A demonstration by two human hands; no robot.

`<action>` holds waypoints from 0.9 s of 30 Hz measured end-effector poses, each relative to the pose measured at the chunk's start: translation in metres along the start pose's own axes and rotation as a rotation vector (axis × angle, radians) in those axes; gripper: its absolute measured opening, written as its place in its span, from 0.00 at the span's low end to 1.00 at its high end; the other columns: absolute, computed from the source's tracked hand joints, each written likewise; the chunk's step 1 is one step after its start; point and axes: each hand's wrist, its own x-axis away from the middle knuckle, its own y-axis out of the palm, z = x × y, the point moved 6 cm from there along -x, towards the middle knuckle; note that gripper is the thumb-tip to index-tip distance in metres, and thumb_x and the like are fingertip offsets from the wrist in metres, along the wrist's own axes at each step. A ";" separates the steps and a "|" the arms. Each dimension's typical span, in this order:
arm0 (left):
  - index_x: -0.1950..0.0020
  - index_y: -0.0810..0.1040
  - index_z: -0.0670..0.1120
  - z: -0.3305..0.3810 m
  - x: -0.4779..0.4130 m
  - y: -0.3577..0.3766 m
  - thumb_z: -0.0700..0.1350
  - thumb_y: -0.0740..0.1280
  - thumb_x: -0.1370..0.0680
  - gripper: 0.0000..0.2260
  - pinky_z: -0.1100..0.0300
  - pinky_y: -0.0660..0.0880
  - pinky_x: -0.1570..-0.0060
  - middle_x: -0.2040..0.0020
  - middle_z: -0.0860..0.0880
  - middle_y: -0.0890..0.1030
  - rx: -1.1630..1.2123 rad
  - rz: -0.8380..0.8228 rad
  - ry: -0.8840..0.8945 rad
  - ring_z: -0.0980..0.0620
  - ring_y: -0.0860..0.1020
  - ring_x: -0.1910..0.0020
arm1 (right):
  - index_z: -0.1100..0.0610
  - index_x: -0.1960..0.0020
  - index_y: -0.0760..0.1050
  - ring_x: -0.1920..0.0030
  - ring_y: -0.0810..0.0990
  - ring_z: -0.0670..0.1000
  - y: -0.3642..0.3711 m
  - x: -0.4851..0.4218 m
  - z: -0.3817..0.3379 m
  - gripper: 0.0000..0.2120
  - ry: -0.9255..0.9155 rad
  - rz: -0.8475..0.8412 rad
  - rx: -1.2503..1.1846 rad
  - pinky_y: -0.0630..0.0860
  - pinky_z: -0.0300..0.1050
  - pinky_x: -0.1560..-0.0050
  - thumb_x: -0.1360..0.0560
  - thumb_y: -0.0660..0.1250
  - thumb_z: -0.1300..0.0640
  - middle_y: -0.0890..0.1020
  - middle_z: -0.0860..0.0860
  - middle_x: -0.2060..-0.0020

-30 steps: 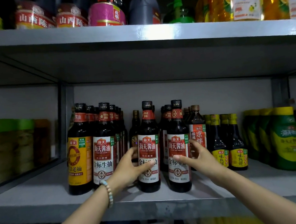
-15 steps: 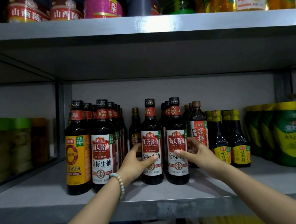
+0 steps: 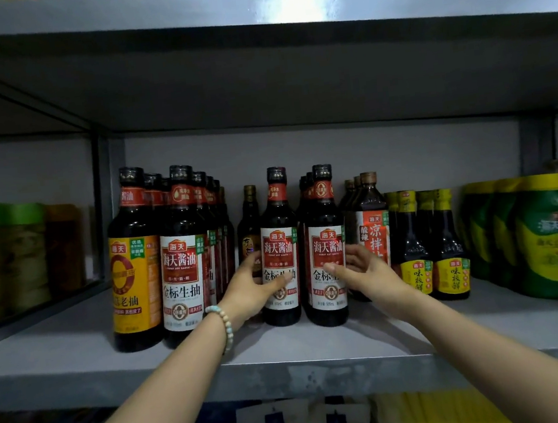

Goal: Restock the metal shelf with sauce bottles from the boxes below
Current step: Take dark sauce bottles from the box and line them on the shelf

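**Metal shelf** [image 3: 80,366]: a grey painted deck, flat and smooth, with a second deck overhead. We judge that bottles will slide on it easily. Neighbouring rows [image 3: 186,255] crowd both sides, leaving little room for sideways sway.

**Bottles:** the left soy sauce bottle [image 3: 277,242] and the right soy sauce bottle [image 3: 325,241] stand upright just beside each other, near the front edge. We judge them full, heavy, rigid and breakable, with slick labels. They are best held round the broad body, not the neck.

**Hands:** the left hand [image 3: 251,290] curls round the left bottle with its thumb across the label. The right hand [image 3: 366,271] wraps the right bottle likewise.
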 end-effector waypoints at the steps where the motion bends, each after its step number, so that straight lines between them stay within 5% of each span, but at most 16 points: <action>1: 0.28 0.61 0.50 0.000 -0.001 0.000 0.48 0.72 0.28 0.32 0.61 0.74 0.51 0.38 0.47 0.76 0.002 0.001 0.005 0.52 0.76 0.47 | 0.55 0.34 0.67 0.43 0.77 0.48 0.000 -0.002 0.001 0.28 0.001 0.001 0.003 0.74 0.42 0.45 0.30 0.73 0.54 0.78 0.48 0.43; 5: 0.28 0.61 0.50 -0.004 -0.004 0.001 0.48 0.72 0.28 0.32 0.66 0.72 0.58 0.38 0.48 0.76 0.004 0.012 0.022 0.56 0.74 0.50 | 0.55 0.35 0.69 0.43 0.78 0.47 -0.001 -0.005 0.004 0.26 -0.004 0.009 0.005 0.75 0.43 0.44 0.30 0.73 0.54 0.79 0.47 0.45; 17: 0.27 0.61 0.51 -0.009 -0.009 0.002 0.50 0.72 0.29 0.33 0.58 0.75 0.49 0.37 0.47 0.77 0.000 0.046 0.038 0.53 0.77 0.47 | 0.54 0.36 0.69 0.51 0.80 0.44 0.001 -0.007 0.006 0.24 -0.007 0.022 -0.001 0.76 0.37 0.56 0.29 0.72 0.55 0.80 0.49 0.46; 21: 0.28 0.62 0.51 -0.010 -0.012 0.004 0.50 0.72 0.29 0.33 0.52 0.75 0.42 0.37 0.48 0.76 0.010 0.041 0.048 0.50 0.77 0.43 | 0.54 0.35 0.69 0.48 0.80 0.46 0.000 -0.010 0.007 0.25 -0.016 0.028 0.008 0.77 0.40 0.53 0.29 0.73 0.54 0.79 0.50 0.43; 27: 0.28 0.63 0.50 -0.010 -0.014 0.006 0.48 0.71 0.28 0.30 0.60 0.73 0.47 0.36 0.51 0.75 0.024 0.021 0.075 0.54 0.74 0.44 | 0.55 0.34 0.69 0.46 0.81 0.48 -0.001 -0.018 0.015 0.27 -0.025 0.029 -0.014 0.78 0.43 0.49 0.30 0.73 0.54 0.80 0.51 0.42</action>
